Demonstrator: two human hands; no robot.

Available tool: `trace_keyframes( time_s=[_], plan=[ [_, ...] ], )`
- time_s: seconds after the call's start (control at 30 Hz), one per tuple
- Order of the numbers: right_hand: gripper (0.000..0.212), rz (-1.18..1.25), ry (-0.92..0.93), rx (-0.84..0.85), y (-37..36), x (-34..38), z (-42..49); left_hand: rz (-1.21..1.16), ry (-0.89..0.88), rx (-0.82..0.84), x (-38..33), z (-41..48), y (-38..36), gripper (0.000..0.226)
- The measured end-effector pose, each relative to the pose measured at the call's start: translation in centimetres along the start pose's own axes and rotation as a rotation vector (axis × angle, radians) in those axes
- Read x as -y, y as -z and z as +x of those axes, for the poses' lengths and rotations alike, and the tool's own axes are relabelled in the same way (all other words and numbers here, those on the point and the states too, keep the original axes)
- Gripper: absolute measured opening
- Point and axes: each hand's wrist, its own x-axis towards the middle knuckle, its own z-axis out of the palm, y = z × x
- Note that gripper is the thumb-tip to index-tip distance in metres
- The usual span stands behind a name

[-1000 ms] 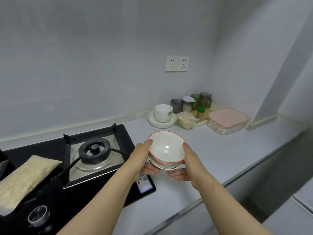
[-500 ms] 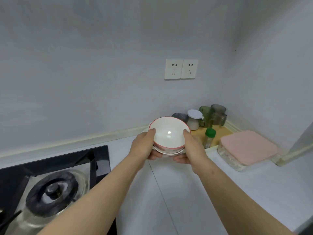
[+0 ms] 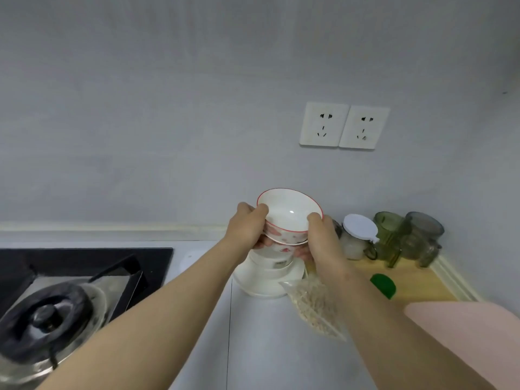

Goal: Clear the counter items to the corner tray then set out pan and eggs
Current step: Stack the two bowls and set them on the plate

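Two stacked white bowls with red rims are held between both hands, just above a white bowl that stands on white plates. My left hand grips the left side of the stack. My right hand grips the right side. To the right lies the wooden corner tray, carrying a white-lidded jar, green and grey glass mugs and a green-capped bottle. No pan or eggs are in view.
A gas hob with a black burner fills the lower left. A clear bag of grains lies by the plates. A pink-lidded box sits at the lower right. Two wall sockets hang above.
Both hands have carried the stacked bowls away from the hob towards the corner, and now hold them over the white bowl and plates. The view has moved closer to the wall.
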Motion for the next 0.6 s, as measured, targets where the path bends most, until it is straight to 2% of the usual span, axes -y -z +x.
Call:
trace_keyframes(
  time_s=[0.23, 0.4, 0.53, 0.6],
  plan=[
    [0.040, -0.001, -0.045, 0.067, -1.4, -1.5, 4.0, 0.069, 0.057, -0.067, 2.2, 4.2, -0.9, 0.017],
    [0.045, -0.065, -0.079, 0.060, -2.5, -3.4, 5.6, 0.093, 0.107, -0.087, 4.4, 5.6, -1.5, 0.017],
    [0.067, -0.113, -0.051, 0.023, -3.1, -3.5, 5.3, 0.080, 0.090, -0.132, 5.4, 5.9, -1.9, 0.016],
    [0.063, -0.121, -0.053, 0.037, -3.2, -3.5, 5.3, 0.084, 0.099, -0.134, 5.6, 5.9, -1.9, 0.016]
  ],
)
